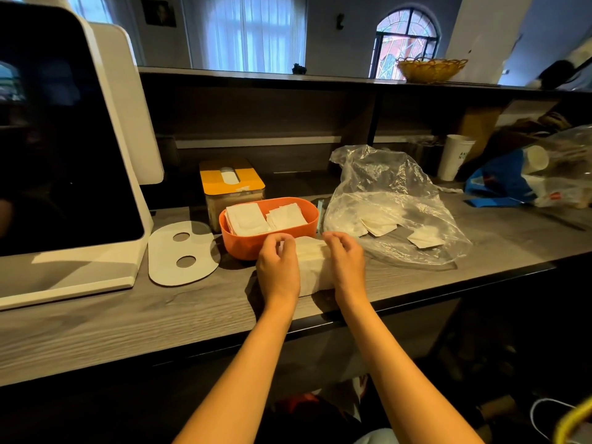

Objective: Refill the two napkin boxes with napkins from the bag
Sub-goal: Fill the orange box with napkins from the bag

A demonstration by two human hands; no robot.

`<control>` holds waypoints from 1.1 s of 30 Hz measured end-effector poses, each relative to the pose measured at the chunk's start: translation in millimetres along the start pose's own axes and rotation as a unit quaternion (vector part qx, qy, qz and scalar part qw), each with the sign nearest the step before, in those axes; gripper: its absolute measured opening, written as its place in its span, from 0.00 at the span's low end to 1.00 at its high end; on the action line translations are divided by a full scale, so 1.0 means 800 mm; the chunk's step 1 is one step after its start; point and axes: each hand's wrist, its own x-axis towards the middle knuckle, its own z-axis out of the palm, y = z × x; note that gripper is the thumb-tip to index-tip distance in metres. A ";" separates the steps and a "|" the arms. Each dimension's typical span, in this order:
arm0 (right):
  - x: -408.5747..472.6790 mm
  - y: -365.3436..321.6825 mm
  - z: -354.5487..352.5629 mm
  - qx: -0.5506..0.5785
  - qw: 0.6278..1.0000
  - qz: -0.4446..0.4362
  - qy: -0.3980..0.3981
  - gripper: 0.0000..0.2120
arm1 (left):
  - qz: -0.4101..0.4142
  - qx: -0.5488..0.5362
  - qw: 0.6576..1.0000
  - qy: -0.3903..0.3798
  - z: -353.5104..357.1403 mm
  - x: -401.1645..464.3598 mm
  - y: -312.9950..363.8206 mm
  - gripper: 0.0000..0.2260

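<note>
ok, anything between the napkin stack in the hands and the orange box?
Nothing visible. Both hands hold the stack on the counter right at the near rim of the orange box. The box is open on top; its lid lies off to the left.

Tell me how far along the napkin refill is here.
Looks done: the yellow-lidded clear napkin box is closed, apparently full. In hand: the left hand and right hand grip a white napkin stack beside the open orange oval box, partly filled. Left: add it, refit the white two-hole lid.
</note>
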 end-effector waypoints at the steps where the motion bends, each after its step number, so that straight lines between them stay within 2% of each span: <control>1: -0.002 -0.001 0.001 -0.009 1.000 -0.008 -0.021 0.06 | 0.008 0.009 1.000 -0.012 0.000 -0.002 0.002 0.05; 2: -0.004 -0.001 0.002 -0.012 0.999 -0.009 -0.030 0.06 | 0.019 0.022 0.999 -0.016 0.000 -0.004 0.002 0.04; 6: -0.006 -0.004 -0.001 0.034 0.999 0.030 0.027 0.08 | 0.023 0.023 0.999 0.025 -0.003 -0.002 0.000 0.05; 10: -0.008 -0.006 0.003 0.003 1.000 0.007 -0.021 0.07 | 0.045 0.045 0.998 -0.016 0.000 -0.005 0.002 0.04; 13: -0.006 -0.002 0.001 -0.009 1.000 0.009 0.025 0.07 | 0.056 0.078 0.995 -0.014 -0.001 -0.006 0.003 0.06; 17: -0.005 0.000 0.003 -0.019 0.999 0.016 -0.029 0.10 | 0.058 0.085 0.995 -0.014 -0.004 -0.006 0.000 0.11; 21: -0.006 0.000 0.003 -0.045 0.999 0.014 0.018 0.20 | 0.084 0.105 0.990 -0.032 -0.005 -0.009 -0.001 0.15; 24: -0.008 -0.004 0.001 -0.062 0.998 -0.004 0.034 0.23 | 0.118 0.121 0.982 -0.087 -0.010 -0.012 0.002 0.17; 27: -0.010 -0.006 -0.002 -0.038 0.997 -0.009 0.071 0.23 | 0.150 0.177 0.958 -0.171 -0.018 -0.015 0.003 0.10; 29: -0.012 -0.010 -0.004 -0.009 0.996 0.000 0.088 0.21 | 0.163 0.202 0.945 -0.200 -0.026 -0.012 0.002 0.09; 31: -0.013 -0.016 -0.006 0.027 0.998 0.005 0.059 0.20 | 0.159 0.189 0.948 -0.200 -0.034 -0.007 0.004 0.10; 33: -0.013 -0.020 -0.005 0.045 0.998 0.007 -0.033 0.16 | 0.130 0.152 0.965 -0.173 -0.043 0.000 0.009 0.09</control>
